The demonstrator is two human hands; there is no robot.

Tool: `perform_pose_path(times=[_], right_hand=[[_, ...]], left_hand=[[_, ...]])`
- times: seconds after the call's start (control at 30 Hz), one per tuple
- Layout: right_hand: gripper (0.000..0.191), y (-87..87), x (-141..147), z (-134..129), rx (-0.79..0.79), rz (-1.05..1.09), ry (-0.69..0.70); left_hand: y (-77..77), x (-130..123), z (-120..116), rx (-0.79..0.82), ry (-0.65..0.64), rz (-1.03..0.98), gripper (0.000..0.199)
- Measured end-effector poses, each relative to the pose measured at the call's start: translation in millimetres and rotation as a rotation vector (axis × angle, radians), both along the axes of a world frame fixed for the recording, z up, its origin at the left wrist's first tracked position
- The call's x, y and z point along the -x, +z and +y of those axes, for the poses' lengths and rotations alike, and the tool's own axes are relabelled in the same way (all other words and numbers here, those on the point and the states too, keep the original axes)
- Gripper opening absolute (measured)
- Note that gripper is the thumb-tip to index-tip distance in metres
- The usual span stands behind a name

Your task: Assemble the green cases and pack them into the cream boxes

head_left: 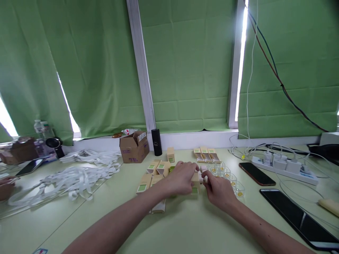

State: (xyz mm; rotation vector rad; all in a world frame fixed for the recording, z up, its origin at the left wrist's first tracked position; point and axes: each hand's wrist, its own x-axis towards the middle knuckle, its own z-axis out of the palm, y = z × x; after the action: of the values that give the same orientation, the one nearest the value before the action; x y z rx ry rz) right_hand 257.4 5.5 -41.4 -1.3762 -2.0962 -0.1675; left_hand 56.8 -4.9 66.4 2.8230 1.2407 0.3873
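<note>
My left hand (pixel 182 178) is closed at the top of a small beige box (pixel 195 183) with a green label. Beside it, my right hand (pixel 218 190) has its fingers pinched near the box's top edge; what they pinch is too small to name. Several similar boxes (pixel 144 183) lie left of my left hand, some with open flaps. Small white items (pixel 203 168) sit between and behind my hands. Clear round cups (pixel 239 190) with yellow centres stand in rows behind and right of my right hand.
Three open boxes (pixel 205 155) and a black cylinder (pixel 156 142) stand at the back, near a cardboard carton (pixel 134 147). White straps (pixel 66 180) and another person's hand (pixel 6 187) are left. Phones (pixel 256 173) and a power strip (pixel 286 169) lie right.
</note>
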Motion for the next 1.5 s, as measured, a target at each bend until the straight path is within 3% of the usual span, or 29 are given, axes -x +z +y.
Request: perform_pose_path(times=[0.17, 0.27, 0.4, 0.5, 0.57, 0.73, 1.0, 1.2, 1.5], right_hand=[[0.023, -0.5, 3, -4, -0.036, 0.010, 0.028], [0.023, -0.9, 5, -7, -0.029, 0.005, 0.046], [0.023, -0.2, 7, -11, -0.007, 0.018, 0.085], [0.023, 0.4, 8, -14, -0.006, 0.016, 0.113], [0.024, 0.1, 9, -15, -0.014, 0.011, 0.128], [0.024, -1.5, 10, -15, -0.029, 0.016, 0.158], [0.025, -1.7, 11, -15, -0.043, 0.008, 0.172], [0.025, -4.4, 13, -15, -0.057, 0.024, 0.194], [0.026, -4.1, 14, -17, -0.066, 0.042, 0.216]], left_hand=[[36.5, 4, 55, -0.071, 0.157, 0.025, 0.051], [40.6, 6, 97, -0.088, 0.227, 0.052, 0.056], [21.7, 9, 141, -0.080, 0.331, 0.106, 0.054], [-1.2, 11, 160, -0.068, 0.390, 0.128, 0.036], [-16.1, 11, 168, -0.064, 0.407, 0.137, 0.037], [-39.4, 12, 175, -0.064, 0.429, 0.167, 0.036], [-39.2, 0, 149, -0.151, 0.476, 0.202, 0.044], [-48.4, -9, 124, -0.057, 0.499, 0.236, 0.050], [-60.4, -12, 144, -0.002, 0.585, 0.165, 0.040]])
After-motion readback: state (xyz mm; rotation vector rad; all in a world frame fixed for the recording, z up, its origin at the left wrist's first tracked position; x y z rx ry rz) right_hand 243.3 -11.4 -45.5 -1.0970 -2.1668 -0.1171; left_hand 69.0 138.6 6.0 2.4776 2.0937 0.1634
